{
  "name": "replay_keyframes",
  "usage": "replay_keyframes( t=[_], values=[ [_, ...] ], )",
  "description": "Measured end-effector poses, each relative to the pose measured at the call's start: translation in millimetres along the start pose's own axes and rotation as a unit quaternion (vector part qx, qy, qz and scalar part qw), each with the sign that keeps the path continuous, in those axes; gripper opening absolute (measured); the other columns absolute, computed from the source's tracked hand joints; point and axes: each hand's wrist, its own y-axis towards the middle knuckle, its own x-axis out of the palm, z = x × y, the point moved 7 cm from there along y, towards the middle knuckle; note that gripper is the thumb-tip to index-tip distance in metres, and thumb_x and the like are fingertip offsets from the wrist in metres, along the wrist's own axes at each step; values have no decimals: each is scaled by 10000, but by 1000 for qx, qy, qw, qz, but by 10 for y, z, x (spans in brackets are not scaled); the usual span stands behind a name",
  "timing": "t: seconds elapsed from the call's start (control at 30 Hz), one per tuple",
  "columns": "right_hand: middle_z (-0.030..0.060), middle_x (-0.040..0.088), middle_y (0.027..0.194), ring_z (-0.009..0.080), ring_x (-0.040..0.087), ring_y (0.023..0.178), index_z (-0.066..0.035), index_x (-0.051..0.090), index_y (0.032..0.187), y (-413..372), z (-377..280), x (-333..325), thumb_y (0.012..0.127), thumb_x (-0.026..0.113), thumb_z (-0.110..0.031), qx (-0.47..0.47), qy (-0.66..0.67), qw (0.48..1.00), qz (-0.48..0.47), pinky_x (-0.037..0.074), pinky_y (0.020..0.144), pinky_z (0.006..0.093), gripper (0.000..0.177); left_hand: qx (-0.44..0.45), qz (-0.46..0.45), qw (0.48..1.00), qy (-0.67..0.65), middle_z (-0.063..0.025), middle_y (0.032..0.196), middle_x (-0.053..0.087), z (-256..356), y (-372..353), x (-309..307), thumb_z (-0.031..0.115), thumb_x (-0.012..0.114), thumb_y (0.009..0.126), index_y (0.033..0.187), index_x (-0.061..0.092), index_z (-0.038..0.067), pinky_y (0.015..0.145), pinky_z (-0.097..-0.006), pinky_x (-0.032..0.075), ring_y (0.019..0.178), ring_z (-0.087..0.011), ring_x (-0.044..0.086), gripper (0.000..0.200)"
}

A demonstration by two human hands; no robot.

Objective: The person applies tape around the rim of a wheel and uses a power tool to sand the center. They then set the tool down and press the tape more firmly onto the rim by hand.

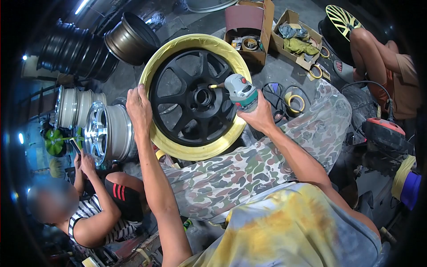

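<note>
A black multi-spoke wheel [200, 118] stands in front of me, its rim covered in yellow masking tape [171, 51]. At the tape-covered left edge, my left hand [139, 104] is closed with its fingers on the rim. My right hand [259, 115] grips a grey and green handheld power tool [241, 92] over the wheel's right side. The yellow tip of the tool points left, close to the hub [203, 96] and its bolt holes. Camouflage trousers [262, 164] cover my legs just below the wheel.
Several bare rims [118, 129] stand at the left, near a crouching person [95, 209] holding a phone [75, 146]. Cardboard boxes [296, 38] with tape rolls sit behind. A loose cable [278, 95] lies at right. Another person's legs [373, 55] are beside a yellow-spoked wheel [342, 20].
</note>
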Motion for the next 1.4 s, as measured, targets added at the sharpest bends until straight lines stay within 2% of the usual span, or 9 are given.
replay_keyframes(
  t=[0.4,0.47,0.6,0.67,1.0,1.17,1.3,1.37,1.4],
  values=[
    [277,716,1103,443,706,1048,32,511,1255,-23,6,14,682,850,-241,17,0,1000,-8,552,931,477,720,11,5,1000,4,-224,878,557,-12,4,0,253,495,1107,1036,661,-56,778,-487,451,822,-402,579,358],
    [217,716,1049,354,724,986,2,549,1173,-48,-19,-6,702,864,-238,-4,1,1000,8,551,885,431,615,8,6,1000,3,-224,878,557,-26,7,2,252,494,1107,1031,659,-58,777,-487,451,821,-402,578,358],
    [210,712,1061,354,716,996,-1,550,1179,-56,-8,25,702,865,-232,-9,-6,1000,10,546,897,429,616,6,5,1000,1,-226,883,561,-25,12,13,251,494,1107,1024,658,-59,778,-490,450,820,-403,578,360],
    [264,714,1119,430,707,1058,21,522,1260,-40,-41,22,687,844,-233,-10,-10,1000,6,555,923,467,705,7,2,1000,0,-226,883,563,-35,10,14,251,494,1107,1027,660,-58,779,-490,450,822,-404,579,360],
    [267,709,1103,444,700,1041,24,520,1231,-54,-25,22,688,849,-226,-9,-1,1000,4,546,924,484,682,15,3,1000,7,-227,893,575,-11,14,3,248,498,1103,1038,671,-48,788,-493,453,838,-411,589,349],
    [287,707,1063,477,687,1017,39,510,1219,-26,80,146,682,856,-239,-48,-52,997,21,543,900,513,697,14,6,1000,3,-228,908,585,76,3,5,247,499,1101,1054,678,-47,795,-498,455,854,-413,598,347],
    [293,705,1079,461,690,1045,33,517,1229,-19,27,139,679,862,-252,-19,-31,999,3,544,922,492,709,-1,-4,1000,0,-230,923,593,82,-12,-1,254,498,1101,1075,682,-46,804,-498,458,869,-417,601,353],
    [265,711,1121,406,705,1069,23,534,1247,-14,129,101,670,879,-258,25,10,1000,6,544,942,459,728,-6,-3,1000,2,-233,928,596,79,-11,-9,256,495,1102,1073,682,-48,807,-497,458,872,-418,601,359],
    [265,711,1121,406,705,1069,23,534,1247,-20,137,75,670,879,-258,24,10,1000,5,544,942,459,728,-10,-3,1000,4,-236,934,599,59,-12,-11,258,492,1103,1071,682,-50,809,-497,458,874,-419,601,364]
  ],
)
